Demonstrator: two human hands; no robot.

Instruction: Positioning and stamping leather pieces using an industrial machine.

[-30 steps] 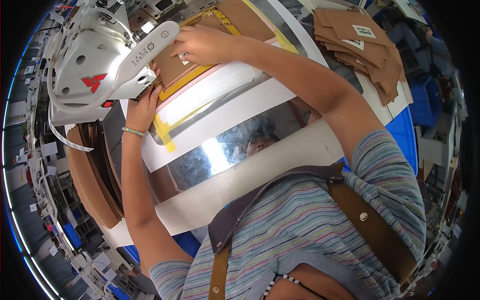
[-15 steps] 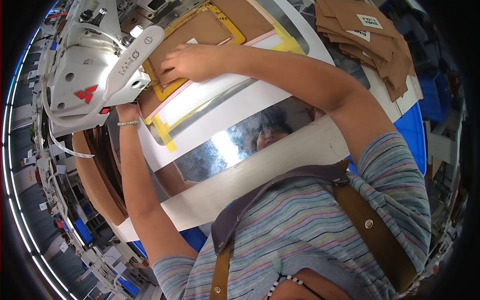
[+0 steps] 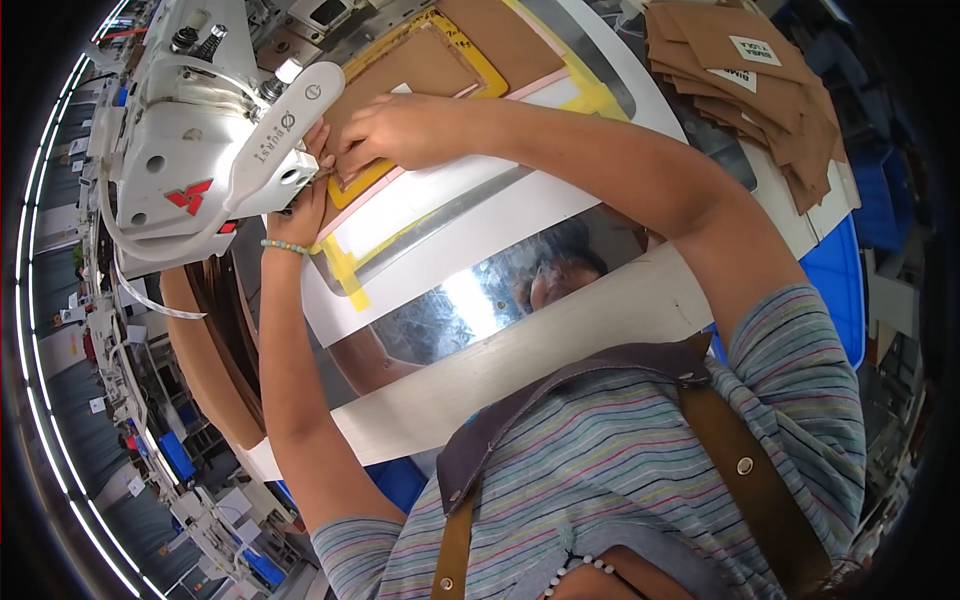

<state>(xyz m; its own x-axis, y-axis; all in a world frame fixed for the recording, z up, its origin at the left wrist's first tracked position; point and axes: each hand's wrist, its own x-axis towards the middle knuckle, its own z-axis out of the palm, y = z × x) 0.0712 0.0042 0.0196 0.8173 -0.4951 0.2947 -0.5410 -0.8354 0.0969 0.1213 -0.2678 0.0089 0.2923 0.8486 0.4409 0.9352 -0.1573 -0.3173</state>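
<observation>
A brown panel (image 3: 420,68) lies under a yellow frame (image 3: 487,66) beside the head of a white sewing machine (image 3: 165,165). My right hand (image 3: 405,132) rests over the frame's near side, its bent fingers apart and reaching down onto the panel. Close to these fingers, my left hand (image 3: 308,210) comes up from below beside the machine head. The machine and its lamp (image 3: 285,125) cover part of the left hand; its visible fingertips stretch toward my right hand. Whatever lies under the fingertips is hidden. A small white label (image 3: 401,89) shows past my right hand.
White sheeting with yellow tape (image 3: 345,270) surrounds the panel on a shiny metal plate (image 3: 440,310). To the right, a stack of brown pieces (image 3: 745,85) lies by a blue bin (image 3: 838,290). More brown pieces (image 3: 205,350) stand at left below the machine.
My left hand has moved up and right, and its fingertips now show beside my right hand. The right hand's fingers have drawn in and bent more. The whole view has shifted slightly.
</observation>
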